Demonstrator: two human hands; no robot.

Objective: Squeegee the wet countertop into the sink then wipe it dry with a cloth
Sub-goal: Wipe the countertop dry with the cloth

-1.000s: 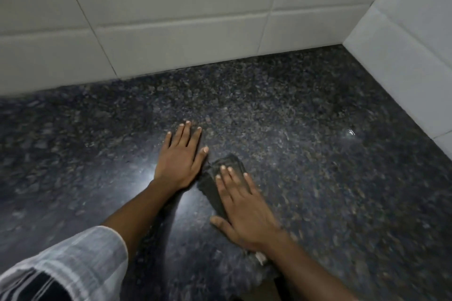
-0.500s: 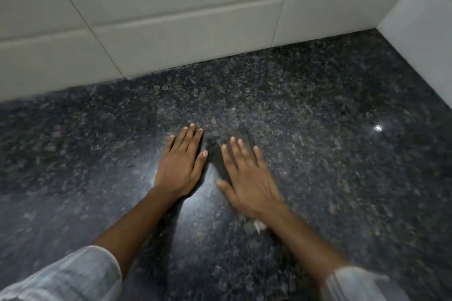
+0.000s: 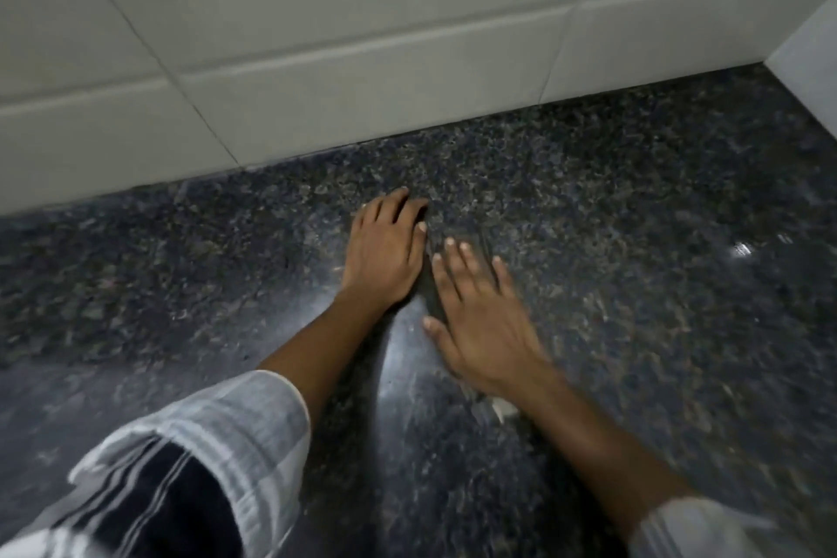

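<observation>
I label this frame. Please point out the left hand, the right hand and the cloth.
left hand (image 3: 385,258): head view, back of hand.
right hand (image 3: 480,322): head view, back of hand.
cloth (image 3: 430,299): head view, dark strip between the hands.

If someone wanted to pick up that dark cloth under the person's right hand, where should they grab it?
Probably the dark cloth's thumb-side edge, the strip showing between the left hand and the right hand. It lies flat on the granite countertop with the right palm covering most of it, so pinch that exposed edge from above and peel upward. Its far edge is blurred.
</observation>
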